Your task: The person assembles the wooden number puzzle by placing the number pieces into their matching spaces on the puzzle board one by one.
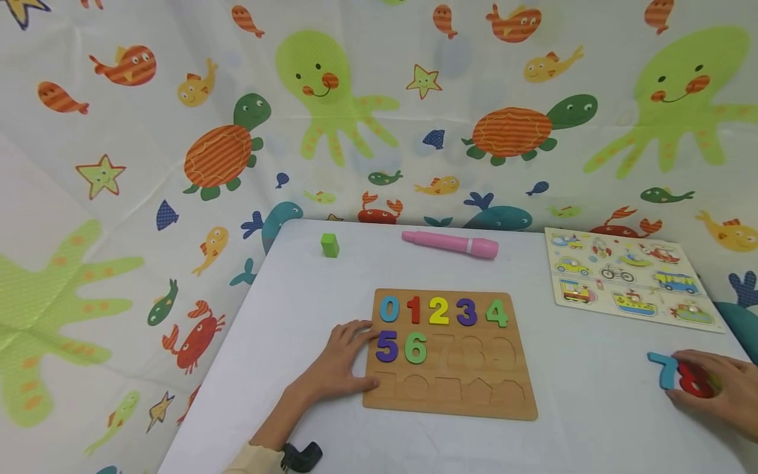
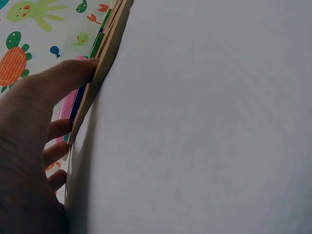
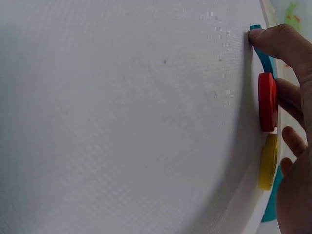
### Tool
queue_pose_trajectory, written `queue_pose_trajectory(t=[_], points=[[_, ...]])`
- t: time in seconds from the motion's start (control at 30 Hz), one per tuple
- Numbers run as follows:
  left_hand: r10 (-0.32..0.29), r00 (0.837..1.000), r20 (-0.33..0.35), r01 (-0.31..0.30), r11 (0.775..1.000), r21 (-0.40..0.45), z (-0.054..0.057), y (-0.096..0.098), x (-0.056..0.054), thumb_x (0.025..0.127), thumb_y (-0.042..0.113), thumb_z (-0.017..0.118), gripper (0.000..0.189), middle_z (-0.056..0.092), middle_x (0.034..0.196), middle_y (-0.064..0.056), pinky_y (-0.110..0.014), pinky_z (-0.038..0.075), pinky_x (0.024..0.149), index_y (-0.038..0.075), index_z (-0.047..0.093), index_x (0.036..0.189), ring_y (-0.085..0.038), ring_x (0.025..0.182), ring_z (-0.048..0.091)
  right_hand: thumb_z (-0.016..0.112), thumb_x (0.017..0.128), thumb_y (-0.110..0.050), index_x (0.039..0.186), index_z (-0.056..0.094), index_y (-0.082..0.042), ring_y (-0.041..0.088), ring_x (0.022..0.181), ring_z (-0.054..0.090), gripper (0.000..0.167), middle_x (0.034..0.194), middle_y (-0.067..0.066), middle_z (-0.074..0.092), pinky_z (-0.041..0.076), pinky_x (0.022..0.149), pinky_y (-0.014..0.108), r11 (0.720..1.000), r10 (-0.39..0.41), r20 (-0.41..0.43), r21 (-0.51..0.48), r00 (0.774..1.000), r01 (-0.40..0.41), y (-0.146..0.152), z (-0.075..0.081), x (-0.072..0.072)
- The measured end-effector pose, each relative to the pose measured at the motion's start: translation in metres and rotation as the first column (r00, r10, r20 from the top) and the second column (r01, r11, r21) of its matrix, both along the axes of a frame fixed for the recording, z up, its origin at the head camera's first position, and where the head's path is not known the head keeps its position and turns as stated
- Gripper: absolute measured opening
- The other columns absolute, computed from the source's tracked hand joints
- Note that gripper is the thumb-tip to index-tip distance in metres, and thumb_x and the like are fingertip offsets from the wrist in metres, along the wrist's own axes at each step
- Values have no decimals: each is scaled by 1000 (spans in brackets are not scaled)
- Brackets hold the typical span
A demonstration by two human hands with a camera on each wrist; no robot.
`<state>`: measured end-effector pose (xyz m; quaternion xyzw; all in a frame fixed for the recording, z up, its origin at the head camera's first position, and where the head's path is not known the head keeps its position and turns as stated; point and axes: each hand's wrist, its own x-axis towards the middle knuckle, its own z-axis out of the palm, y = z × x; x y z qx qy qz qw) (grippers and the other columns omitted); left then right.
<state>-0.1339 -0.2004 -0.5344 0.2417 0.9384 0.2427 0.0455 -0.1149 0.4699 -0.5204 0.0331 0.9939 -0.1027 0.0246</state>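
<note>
Blue 7 [image 1: 668, 374], at the frame's lower right beside a red 8 [image 1: 691, 380], is pinched by the right hand [image 1: 724, 394], thumb below; centrally, the left hand [image 1: 340, 361], fingers loosely spread, touches the wooden board [image 1: 453, 369] along its left edge.

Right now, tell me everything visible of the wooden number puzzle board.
The wooden number puzzle board is a light-brown rectangle with rounded corners, lying flat on the white table. Its top row holds 0, 1, 2, 3 and 4; the middle row, 5 and 6, then three empty recesses. All bottom-row recesses are empty. The left hand touches its left side.
</note>
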Motion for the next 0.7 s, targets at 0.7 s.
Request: queue_pose_trajectory(t=[0.7], points=[[5, 1000, -5, -5, 1000, -3, 0, 0, 1, 79, 67, 66, 86, 29, 156, 0, -53, 30, 107, 23, 43, 149, -26, 138, 22, 87, 75, -22, 123, 52, 9, 56, 117, 21, 68, 121, 38, 45, 17, 96, 75, 972, 70, -161, -213, 985, -104, -22, -5, -3]])
